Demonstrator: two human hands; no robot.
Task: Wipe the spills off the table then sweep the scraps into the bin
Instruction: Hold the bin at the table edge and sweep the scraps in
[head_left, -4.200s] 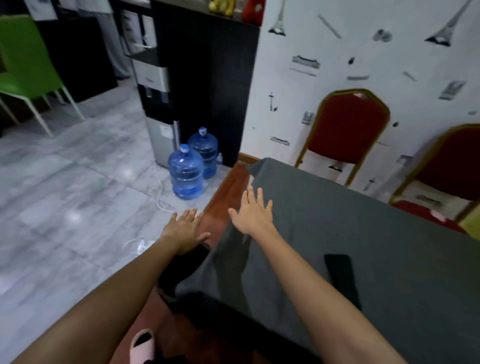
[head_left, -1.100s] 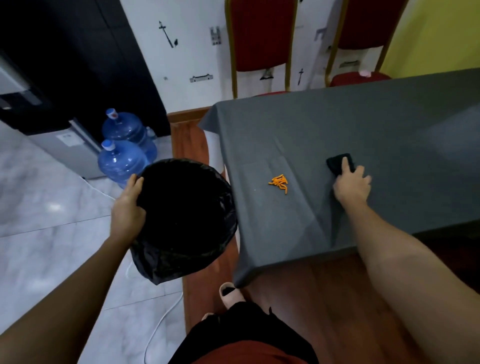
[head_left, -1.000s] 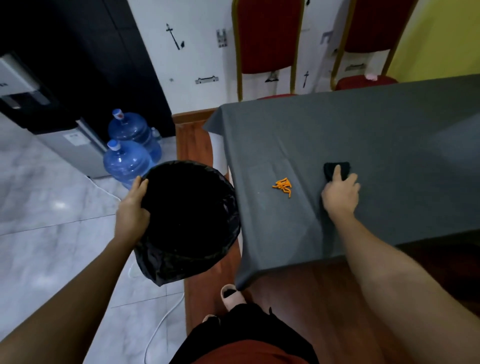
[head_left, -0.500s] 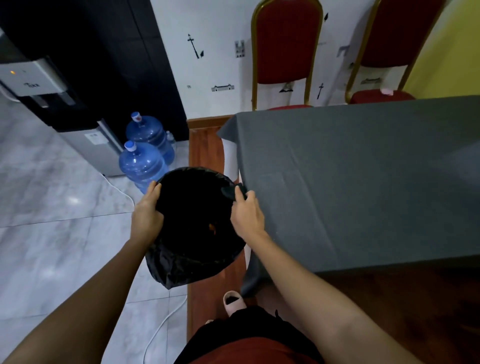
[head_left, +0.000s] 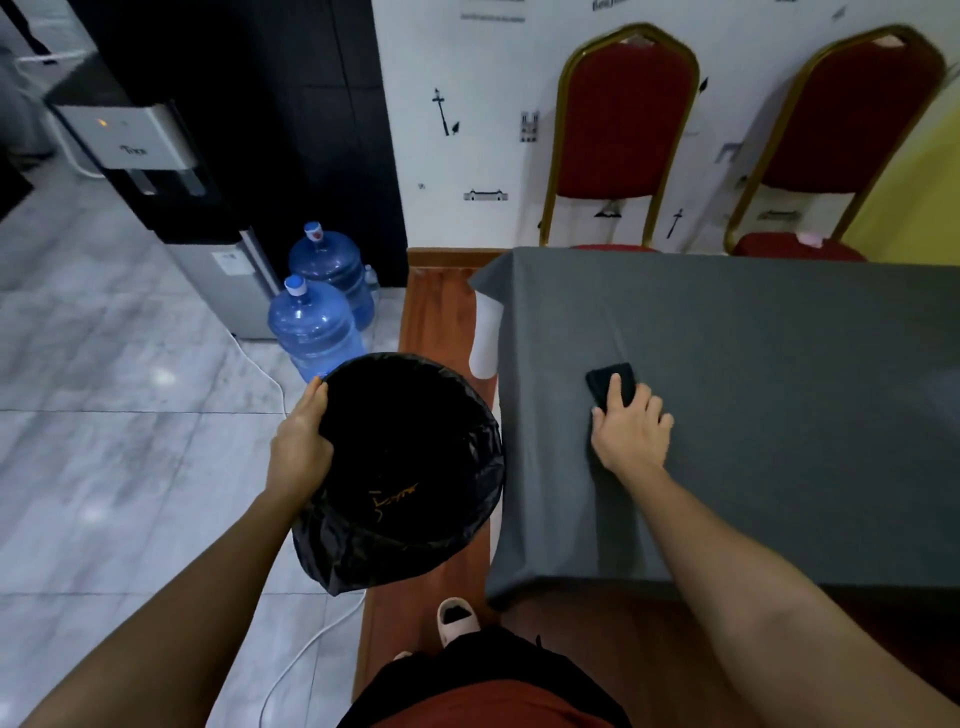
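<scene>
A round bin lined with a black bag (head_left: 467, 431) hangs beside the left edge of the table (head_left: 779, 338), which wears a grey cloth. My left hand (head_left: 301, 441) grips the bin's left rim and holds it up. Orange scraps (head_left: 397, 496) lie inside on the bag's bottom. On the cloth, my right hand (head_left: 631, 428) presses flat on a small black wiping cloth (head_left: 608, 382), whose far end sticks out past my fingers. No scraps show on the table.
Two red chairs (head_left: 618, 130) with gold frames stand against the wall behind the table. Two blue water bottles (head_left: 317, 322) and a water dispenser (head_left: 156, 171) stand on the marble floor at left. A white cable (head_left: 311, 644) runs across the floor near my slippered foot (head_left: 457, 613).
The orange scraps went off the table into the bin. My right hand, at the bin's rim half a second ago, has moved back right onto the table with the black cloth under it.
</scene>
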